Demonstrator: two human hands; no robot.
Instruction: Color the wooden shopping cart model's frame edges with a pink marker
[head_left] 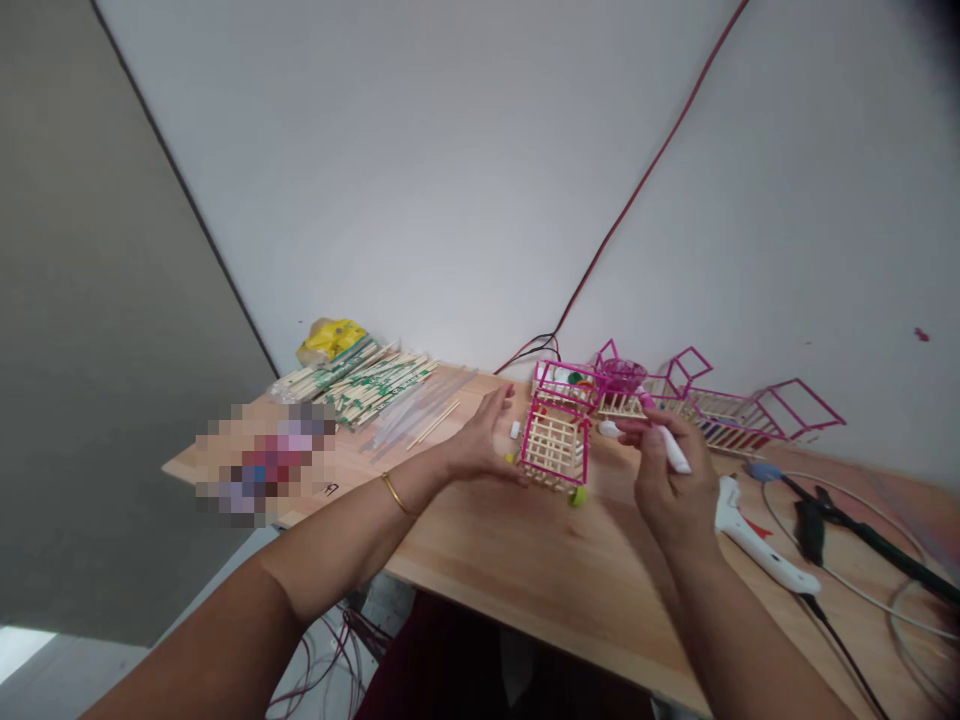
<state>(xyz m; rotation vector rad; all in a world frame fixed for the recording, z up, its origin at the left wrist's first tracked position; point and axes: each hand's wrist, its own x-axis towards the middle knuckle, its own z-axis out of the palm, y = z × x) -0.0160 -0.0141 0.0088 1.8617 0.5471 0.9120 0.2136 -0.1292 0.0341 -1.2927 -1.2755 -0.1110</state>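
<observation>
A small cart built from wooden sticks [551, 447], edged in pink, stands on the table with yellow-green wheels. My left hand [484, 440] is at its left side, fingers spread and thumb close to its lower edge; whether the thumb touches is hard to tell. To the right of the cart, my right hand [675, 490] is closed around a white pen-shaped tube [673, 450]. The tube's other end points towards the cart.
Green-marked wooden sticks [375, 385] and clear glue sticks [420, 415] lie left, by a yellow bag [330, 340]. More pink-edged stick models [720, 415] and a pink bowl [624, 375] stand behind. A white glue gun [765, 545] and cables lie right.
</observation>
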